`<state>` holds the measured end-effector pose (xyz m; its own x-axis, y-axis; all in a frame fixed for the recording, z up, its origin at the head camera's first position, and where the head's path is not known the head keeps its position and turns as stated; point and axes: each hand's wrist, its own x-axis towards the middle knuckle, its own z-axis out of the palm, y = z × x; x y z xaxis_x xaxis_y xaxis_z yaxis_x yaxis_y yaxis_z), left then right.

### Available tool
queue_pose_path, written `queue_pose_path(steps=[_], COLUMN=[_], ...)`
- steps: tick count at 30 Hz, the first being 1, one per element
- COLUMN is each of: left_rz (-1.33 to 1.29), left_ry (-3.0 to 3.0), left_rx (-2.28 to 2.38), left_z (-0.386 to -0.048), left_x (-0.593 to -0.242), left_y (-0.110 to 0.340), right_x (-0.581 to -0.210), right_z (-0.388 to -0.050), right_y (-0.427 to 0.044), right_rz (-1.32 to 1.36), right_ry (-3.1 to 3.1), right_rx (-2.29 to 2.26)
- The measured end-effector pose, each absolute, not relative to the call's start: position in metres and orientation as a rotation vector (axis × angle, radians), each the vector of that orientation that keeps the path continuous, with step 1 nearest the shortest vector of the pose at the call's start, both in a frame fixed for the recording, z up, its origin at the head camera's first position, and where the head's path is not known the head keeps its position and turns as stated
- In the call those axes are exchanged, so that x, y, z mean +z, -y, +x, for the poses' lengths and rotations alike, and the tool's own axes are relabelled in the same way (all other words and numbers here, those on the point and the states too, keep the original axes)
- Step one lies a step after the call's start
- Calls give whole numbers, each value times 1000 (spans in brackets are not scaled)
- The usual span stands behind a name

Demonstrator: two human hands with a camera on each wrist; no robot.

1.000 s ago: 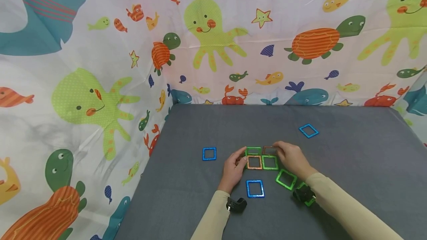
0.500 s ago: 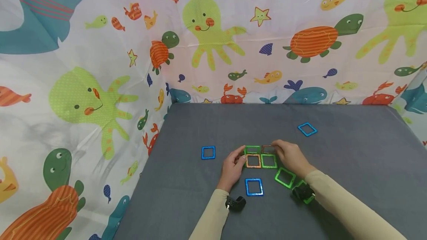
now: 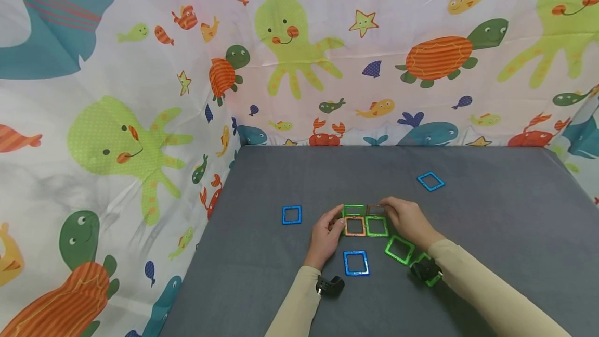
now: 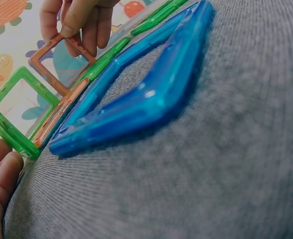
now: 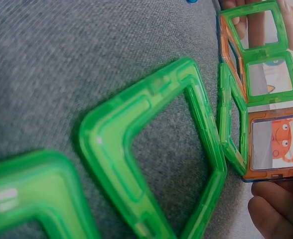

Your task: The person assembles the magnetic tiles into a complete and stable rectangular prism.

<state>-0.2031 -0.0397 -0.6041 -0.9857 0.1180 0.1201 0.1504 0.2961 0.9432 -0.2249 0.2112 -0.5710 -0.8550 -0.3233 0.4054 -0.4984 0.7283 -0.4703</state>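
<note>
R hand [image 3: 413,223]: gripping, thumb + fingers pinch upright orange tile [image 5: 274,174] by its outer edge/upper corner. Tile stands w/ bottom edge along back of flat green tile [image 3: 377,234]; bulk of frame lies inboard (L) of the pinch. Narrow gap to back green tile [image 5: 275,99], also upright, per R wrist view.

L hand [image 3: 324,237]: fingers against outside of upright L green tile [image 5: 248,8], thumb near its front edge; can't tell if pinching or only bracing. That tile stands at L side of flat orange tile [image 3: 355,234], which adjoins flat green.

Surroundings: front blue tile [image 3: 357,273] flat, nearer wearer than assembly, between forearms. Loose green tile [image 3: 395,259] flat, below R hand; 2nd loose green [image 3: 435,280] partly hidden by R wrist cam [image 3: 425,270].
</note>
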Motion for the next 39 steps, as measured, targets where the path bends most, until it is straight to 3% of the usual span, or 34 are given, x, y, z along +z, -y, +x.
queue_pose_path(steps=[39], left_rz=[-269], left_ry=[2503], left_rx=[-1819], left_z=[-201], left_x=[-603], left_y=[40], right_x=[-567], right_z=[-225], right_y=[-209], right_rz=[650], right_ry=[2719], right_rx=[863])
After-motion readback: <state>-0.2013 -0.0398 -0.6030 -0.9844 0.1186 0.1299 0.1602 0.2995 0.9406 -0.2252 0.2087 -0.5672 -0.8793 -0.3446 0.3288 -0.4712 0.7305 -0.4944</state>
